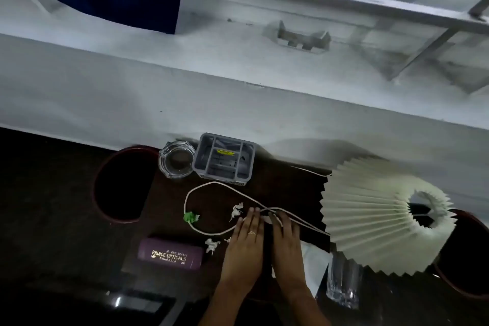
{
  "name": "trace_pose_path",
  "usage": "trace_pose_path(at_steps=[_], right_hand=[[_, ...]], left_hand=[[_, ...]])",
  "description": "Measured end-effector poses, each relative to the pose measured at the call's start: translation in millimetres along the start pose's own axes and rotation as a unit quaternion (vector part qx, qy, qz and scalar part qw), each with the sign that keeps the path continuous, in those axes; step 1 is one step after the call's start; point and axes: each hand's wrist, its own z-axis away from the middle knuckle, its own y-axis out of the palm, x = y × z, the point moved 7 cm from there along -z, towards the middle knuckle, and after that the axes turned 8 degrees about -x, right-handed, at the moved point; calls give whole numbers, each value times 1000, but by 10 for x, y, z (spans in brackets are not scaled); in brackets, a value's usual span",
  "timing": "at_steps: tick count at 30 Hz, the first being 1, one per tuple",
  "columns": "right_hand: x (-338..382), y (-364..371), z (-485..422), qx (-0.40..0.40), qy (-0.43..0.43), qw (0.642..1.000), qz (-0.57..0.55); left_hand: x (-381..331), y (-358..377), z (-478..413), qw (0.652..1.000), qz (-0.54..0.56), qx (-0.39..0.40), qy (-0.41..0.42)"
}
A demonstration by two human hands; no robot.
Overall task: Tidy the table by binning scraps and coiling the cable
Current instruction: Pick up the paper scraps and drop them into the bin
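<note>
A white cable (201, 187) lies in a loose loop on the dark table (288, 188) and runs right toward the pleated lamp. Small scraps are scattered inside and below the loop: a green scrap (191, 217), a white scrap (236, 210) and another white scrap (212, 244). My left hand (246, 241) lies flat on the table with straight fingers, fingertips at the cable crossing. My right hand (285, 238) lies flat beside it, fingers over the cable and a white scrap. Neither hand grips anything.
A grey compartment box (224, 159) and a glass ashtray (176, 159) stand at the back. A purple spectacle case (170, 253) lies front left. A white pleated lampshade (381, 214) fills the right side, with a drinking glass (342, 283) in front of it.
</note>
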Motion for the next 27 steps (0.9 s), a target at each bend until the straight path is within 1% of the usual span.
trace_pose_path(at_steps=[3, 6, 8, 9, 10, 12, 14, 15, 17, 19, 20, 21, 23, 24, 27], right_hand=[[-34, -43, -105, -4, 22, 1000, -10], [-129, 120, -176, 50, 46, 998, 5], [-114, 151, -207, 63, 30, 997, 26], [-84, 165, -221, 69, 10, 996, 46], [-64, 177, -240, 75, -3, 995, 69], [-54, 194, -288, 78, 6, 993, 87], [-95, 223, -315, 78, 38, 995, 52], [-96, 207, -320, 75, 55, 996, 9], [-105, 110, -333, 60, 120, 986, -97], [-76, -44, -313, 39, 193, 962, -190], [-45, -143, -298, 21, 228, 943, -240], [-3, -245, -288, 3, 259, 923, -285], [71, -404, -272, -23, 301, 888, -347], [109, -463, -264, -28, 314, 874, -370], [223, -566, -247, -30, 332, 847, -414]], left_hand=[[-33, -117, -40, 997, 72, 1, -6], [82, -123, -36, 995, 90, 4, -39], [177, -93, -18, 992, 94, 32, -81], [193, -77, -6, 991, 92, 35, -86], [204, -72, 6, 991, 95, 31, -88], [202, -95, 22, 991, 107, 6, -85], [213, -117, 33, 987, 125, 0, -102], [221, -146, 39, 983, 134, -7, -123], [247, -243, 42, 963, 183, -18, -196], [287, -348, 46, 921, 253, -42, -293], [321, -411, 54, 891, 286, -60, -347], [364, -453, 67, 852, 322, -76, -405], [420, -500, 91, 760, 394, -85, -509], [427, -531, 92, 720, 422, -84, -544], [401, -610, 84, 627, 489, -65, -603]])
